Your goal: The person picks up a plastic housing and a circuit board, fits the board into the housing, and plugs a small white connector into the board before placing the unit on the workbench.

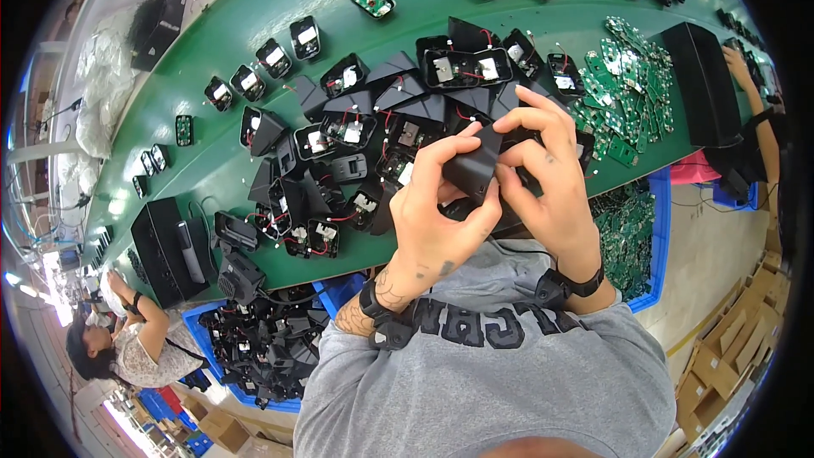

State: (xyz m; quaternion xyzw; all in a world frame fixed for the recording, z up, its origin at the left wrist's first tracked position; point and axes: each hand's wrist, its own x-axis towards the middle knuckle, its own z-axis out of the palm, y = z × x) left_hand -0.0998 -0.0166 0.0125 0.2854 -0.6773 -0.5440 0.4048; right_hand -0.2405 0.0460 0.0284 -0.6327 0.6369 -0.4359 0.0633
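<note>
Left fingers: bent and set apart by the part's width, the left hand [434, 214] grips a black plastic housing [475, 161], index finger along the upper edge, thumb near the lower corner.
Right fingers: partly curled, the right hand [547, 182] touches the housing's right side with index fingertip and thumb.
Good handling: a light two-sided pinch should suit these smooth walls; keeping the thumb off the small corner hole seems wise.
Held housing: raised over the surface [246, 17], left of the circuit-board heap [632, 89] and nearer the wearer.
Wired open housings [466, 69]: crowded left of the heap, red leads loose; best kept from snagging.
Long black box [699, 89]: just right of the heap.
Blue bin [661, 237]: on the heap's near side, below the surface.
</note>
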